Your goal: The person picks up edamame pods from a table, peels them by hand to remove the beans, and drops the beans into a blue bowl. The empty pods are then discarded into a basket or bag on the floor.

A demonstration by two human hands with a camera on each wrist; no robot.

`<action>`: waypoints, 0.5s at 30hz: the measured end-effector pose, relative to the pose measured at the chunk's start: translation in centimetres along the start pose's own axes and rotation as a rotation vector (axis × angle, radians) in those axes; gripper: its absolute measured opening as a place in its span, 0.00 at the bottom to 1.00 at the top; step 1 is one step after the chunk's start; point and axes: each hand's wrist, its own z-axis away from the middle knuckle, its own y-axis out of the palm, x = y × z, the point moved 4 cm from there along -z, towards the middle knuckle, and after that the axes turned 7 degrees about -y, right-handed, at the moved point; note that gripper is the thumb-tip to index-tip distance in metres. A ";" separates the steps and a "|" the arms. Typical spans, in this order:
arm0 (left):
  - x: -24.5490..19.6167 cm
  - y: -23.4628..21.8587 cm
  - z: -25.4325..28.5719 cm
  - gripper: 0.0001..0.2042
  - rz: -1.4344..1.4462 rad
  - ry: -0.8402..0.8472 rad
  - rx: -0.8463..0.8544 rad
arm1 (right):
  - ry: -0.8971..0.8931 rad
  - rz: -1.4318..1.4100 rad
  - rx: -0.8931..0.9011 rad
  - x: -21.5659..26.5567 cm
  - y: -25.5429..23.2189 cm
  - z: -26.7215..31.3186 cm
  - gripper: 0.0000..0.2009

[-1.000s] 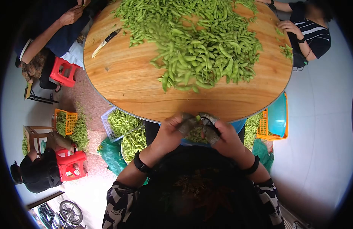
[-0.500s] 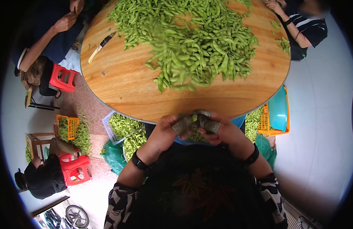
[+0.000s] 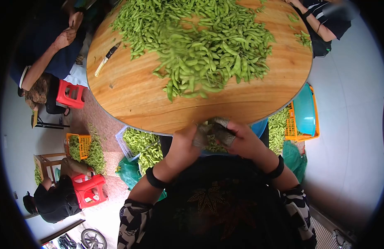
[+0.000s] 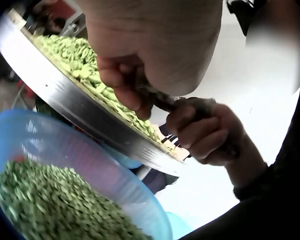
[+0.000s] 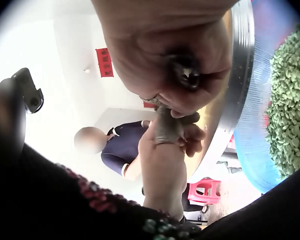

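Observation:
Both hands meet just off the near edge of the round wooden table, with grey covers on thumbs and fingers. My left hand has its fingers curled in toward the thumb at the right hand's tips; the green soybean pod seen there earlier is mostly hidden now. Curled round a dark-handled tool, my right hand shows only the handle's end at the palm; the tool's kind is hidden. Below the hands stands a blue basin holding shelled green beans. A large heap of soybean pods covers the table's far side.
A knife lies at the table's left. Pod-filled baskets flank my legs; an orange crate with a teal basin stands right. Other people sit around the table, a red stool at left.
The view has shifted, so the table sits slightly higher and further left. My hands stay together over the basin while their fingers move; the green pod between them has gone from clear sight.

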 end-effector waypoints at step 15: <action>0.8 0.5 0.9 0.13 0.173 -0.027 0.366 | -0.420 0.676 0.013 1.2 0.2 -1.1 0.16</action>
